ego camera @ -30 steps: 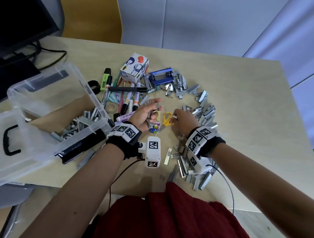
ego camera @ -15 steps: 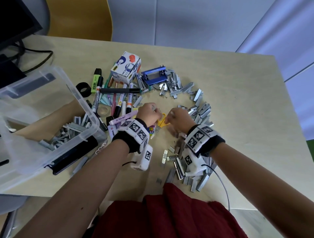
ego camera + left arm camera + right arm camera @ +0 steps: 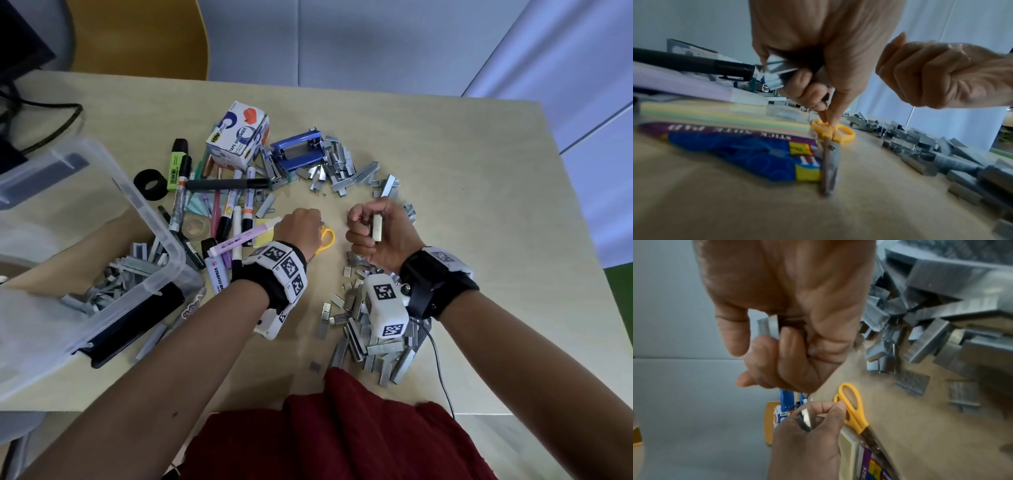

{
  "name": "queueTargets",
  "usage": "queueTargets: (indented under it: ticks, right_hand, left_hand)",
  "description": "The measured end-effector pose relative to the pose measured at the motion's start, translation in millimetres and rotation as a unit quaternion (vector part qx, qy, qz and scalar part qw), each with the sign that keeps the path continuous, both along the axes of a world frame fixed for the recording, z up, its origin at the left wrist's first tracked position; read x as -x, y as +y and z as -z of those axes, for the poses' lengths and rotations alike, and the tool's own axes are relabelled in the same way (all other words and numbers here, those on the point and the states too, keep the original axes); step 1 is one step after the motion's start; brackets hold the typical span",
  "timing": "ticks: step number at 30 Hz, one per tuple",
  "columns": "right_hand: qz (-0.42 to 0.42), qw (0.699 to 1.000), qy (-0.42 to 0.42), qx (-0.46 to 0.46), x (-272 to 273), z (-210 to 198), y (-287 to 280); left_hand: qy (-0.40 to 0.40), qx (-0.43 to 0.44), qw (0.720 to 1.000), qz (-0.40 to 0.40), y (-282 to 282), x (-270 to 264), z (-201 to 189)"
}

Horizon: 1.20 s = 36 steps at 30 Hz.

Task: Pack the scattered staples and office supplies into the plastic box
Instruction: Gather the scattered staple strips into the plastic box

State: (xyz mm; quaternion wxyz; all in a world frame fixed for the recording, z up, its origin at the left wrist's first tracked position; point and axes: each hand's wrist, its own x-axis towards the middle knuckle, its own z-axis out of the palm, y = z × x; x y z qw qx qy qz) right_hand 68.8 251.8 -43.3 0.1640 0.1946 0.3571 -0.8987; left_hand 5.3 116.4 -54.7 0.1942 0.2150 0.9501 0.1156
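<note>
My left hand [image 3: 301, 226] is curled over the yellow-handled scissors [image 3: 327, 238] lying on the table. In the left wrist view it clutches a bunch of staple strips [image 3: 777, 76] while thumb and forefinger pinch the scissors handle [image 3: 835, 134]. My right hand [image 3: 370, 226] hovers just to the right, palm turned up, its fingers curled round one staple strip [image 3: 377, 228], also seen in the right wrist view [image 3: 768, 327]. The clear plastic box [image 3: 164, 246] stands at the left, tilted, with staples [image 3: 120, 274] in it.
Loose staple strips lie in piles near me [image 3: 373, 339] and at the back [image 3: 342, 171]. Markers [image 3: 236, 219], a tape dispenser carton [image 3: 239, 133], a blue holder [image 3: 298, 154], a black tape roll [image 3: 150, 185] and a sticky-note pad [image 3: 725, 116] crowd the space between box and hands.
My right hand has lifted off the table and turned palm up with a staple strip in it. The left hand has closed and come down onto the scissors handle.
</note>
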Motion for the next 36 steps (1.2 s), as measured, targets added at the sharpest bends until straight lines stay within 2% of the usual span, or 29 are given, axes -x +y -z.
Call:
queueTargets:
  ticks: [2, 4, 8, 10, 12, 15, 17, 19, 22, 26, 31, 33, 36]
  right_hand:
    - [-0.006, 0.998, -0.019, -0.056, 1.2, 0.5, 1.1]
    - [-0.011, 0.984, -0.054, -0.169, 3.8, 0.7, 3.1]
    - [-0.038, 0.914, -0.064, -0.399, 10.3, 2.7, 6.9]
    - [-0.079, 0.853, -0.057, -0.512, 13.7, 4.1, 3.9]
    - [-0.138, 0.768, -0.041, -0.624, 18.8, 5.9, -4.0]
    - [-0.229, 0.652, -0.010, -0.723, 25.2, 11.1, -19.5]
    - [-0.258, 0.607, -0.009, -0.751, 28.5, 11.9, -29.0]
    - [-0.273, 0.581, -0.010, -0.766, 31.4, 11.7, -35.8]
    - [-0.288, 0.564, -0.011, -0.774, 33.2, 9.4, -40.2]
    - [-0.276, 0.569, -0.013, -0.775, 30.1, 6.8, -33.0]
    - [-0.270, 0.568, -0.022, -0.777, 22.4, 10.6, -21.4]
    - [-0.249, 0.585, -0.027, -0.771, 24.5, 12.7, -17.2]
    - [-0.169, 0.641, -0.043, -0.747, 32.6, 12.8, -6.1]
  left_hand:
    - [0.002, -0.012, 1.000, -0.011, -1.7, 0.0, 1.2]
    - [0.003, -0.035, 0.999, -0.029, -4.9, 1.3, 2.3]
    - [-0.008, -0.039, 0.998, -0.046, -10.1, 4.5, 1.0]
    - [-0.025, -0.027, 0.999, -0.041, -10.7, 6.3, 0.2]
    - [-0.034, -0.020, 0.999, -0.033, -10.7, 8.3, -0.5]
    - [-0.040, -0.020, 0.999, -0.027, -11.1, 9.5, -1.0]
    - [-0.047, -0.030, 0.998, -0.027, -13.3, 10.0, -1.0]
    - [-0.051, -0.045, 0.997, -0.018, -17.4, 10.6, 0.1]
    - [-0.058, -0.060, 0.997, -0.005, -22.5, 11.4, 3.0]
    - [-0.055, -0.060, 0.997, 0.009, -25.2, 12.0, 5.0]
    - [-0.011, -0.039, 0.999, 0.035, -20.0, 11.6, 7.9]
    - [0.004, -0.023, 0.999, 0.048, -17.8, 10.8, 8.4]
    - [0.019, -0.003, 0.998, 0.062, -17.6, 10.9, 9.7]
